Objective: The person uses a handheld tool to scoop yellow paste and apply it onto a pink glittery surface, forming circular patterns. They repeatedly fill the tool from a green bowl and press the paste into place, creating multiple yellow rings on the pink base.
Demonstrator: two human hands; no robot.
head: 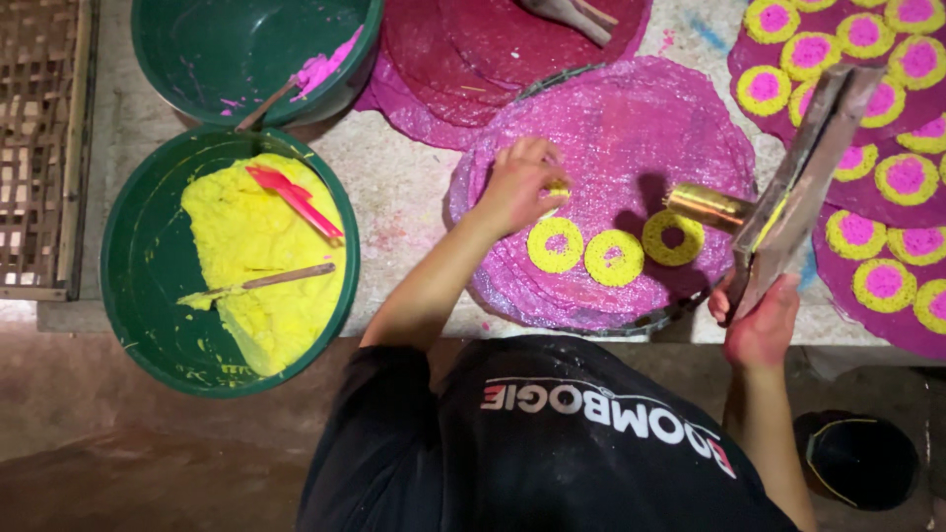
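My left hand [519, 182] rests fingers-down on a round pink mat [611, 128], pinching a bit of yellow paste near its middle. Three yellow rings [614, 256] lie in a row on that mat just below my fingers. My right hand [761, 323] grips the lower end of a flat dark wooden tool [803, 182] with a brass cylinder [708, 207] sticking out sideways. The cylinder hovers beside the rightmost ring [674, 237].
A green basin of yellow paste [232, 261] with a red scoop and a wooden stick sits at left. Another green basin with pink paste [251, 54] is behind it. Mats of yellow-and-pink discs [867, 59] lie at right. A dark bucket [855, 458] stands on the floor.
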